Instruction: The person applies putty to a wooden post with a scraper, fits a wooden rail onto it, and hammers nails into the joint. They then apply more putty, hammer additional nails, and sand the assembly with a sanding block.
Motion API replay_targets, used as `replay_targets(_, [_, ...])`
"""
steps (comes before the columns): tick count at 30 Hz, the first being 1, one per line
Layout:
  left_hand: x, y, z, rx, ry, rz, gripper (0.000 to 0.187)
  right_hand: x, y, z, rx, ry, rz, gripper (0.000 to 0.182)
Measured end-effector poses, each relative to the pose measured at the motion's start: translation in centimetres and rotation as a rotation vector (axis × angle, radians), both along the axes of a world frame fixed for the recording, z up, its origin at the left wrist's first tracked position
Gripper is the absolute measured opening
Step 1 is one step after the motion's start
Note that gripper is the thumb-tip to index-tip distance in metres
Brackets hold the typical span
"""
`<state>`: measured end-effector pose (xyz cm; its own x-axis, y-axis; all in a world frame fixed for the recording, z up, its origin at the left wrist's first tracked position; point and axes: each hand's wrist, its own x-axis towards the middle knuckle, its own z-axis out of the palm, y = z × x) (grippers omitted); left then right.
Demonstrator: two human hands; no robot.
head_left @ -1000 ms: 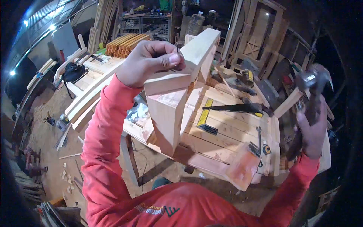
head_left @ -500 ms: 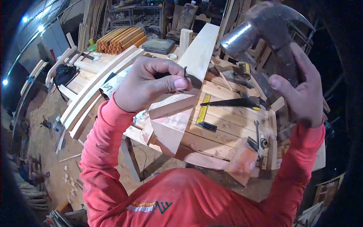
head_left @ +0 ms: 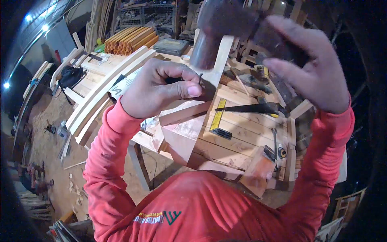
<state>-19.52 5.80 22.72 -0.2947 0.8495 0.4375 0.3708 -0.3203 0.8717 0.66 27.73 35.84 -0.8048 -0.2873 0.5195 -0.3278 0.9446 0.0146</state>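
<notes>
My left hand [head_left: 161, 82] pinches a dark nail [head_left: 200, 76] upright between thumb and forefinger, above a wooden board. My right hand [head_left: 312, 68] grips a claw hammer [head_left: 225, 20] by its handle, blurred by motion. The hammer's head hangs over the nail, apart from it. Under my left hand a short wooden block [head_left: 183, 114] lies across the long pale board [head_left: 183, 141]. Whether the nail's point touches wood is hidden by my fingers.
On the slatted bench [head_left: 225, 151] lie a yellow-bladed square [head_left: 217, 119], a handsaw [head_left: 250, 109] and a wrench [head_left: 275, 141]. Curved wooden pieces [head_left: 102, 94] stand at the left. A stack of orange-tinted wood strips [head_left: 131, 40] and a flat case [head_left: 171, 46] sit behind.
The hammer and my right hand have swung left, bringing the hammer's head close above the nail. My left hand stays nearly still with the nail.
</notes>
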Motion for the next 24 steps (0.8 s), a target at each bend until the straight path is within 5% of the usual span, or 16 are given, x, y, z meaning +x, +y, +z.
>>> replay_targets(3, [0.1,-0.1,0.3,-0.002,0.010,0.015,0.018,-0.6,0.0,-0.1,-0.219,0.227,-0.043,0.059])
replay_targets(7, [0.1,-0.2,0.2,-0.008,0.002,0.003,0.017,-1.4,-0.4,0.5,-0.326,0.209,-0.025,0.057])
replay_targets(12, [0.0,0.1,-0.4,0.036,-0.009,-0.007,0.017,-0.9,1.3,0.8,0.001,0.003,0.016,0.054])
replay_targets(15, [0.0,0.1,-0.1,0.045,-0.064,-0.057,0.016,-1.4,1.3,0.7,-0.310,0.222,-0.028,0.053])
replay_targets(18, [0.1,-0.1,0.0,0.029,-0.083,-0.063,0.016,-1.4,1.3,1.0,-0.257,0.177,-0.049,0.052])
replay_targets(21, [-0.1,-0.1,0.1,0.010,0.001,-0.007,0.017,-1.2,2.6,-0.7,0.120,0.083,0.107,0.051])
replay_targets(24, [-0.3,0.0,-0.8,0.044,-0.005,0.053,0.015,-0.6,3.3,-1.1,-0.077,0.082,0.055,0.052])
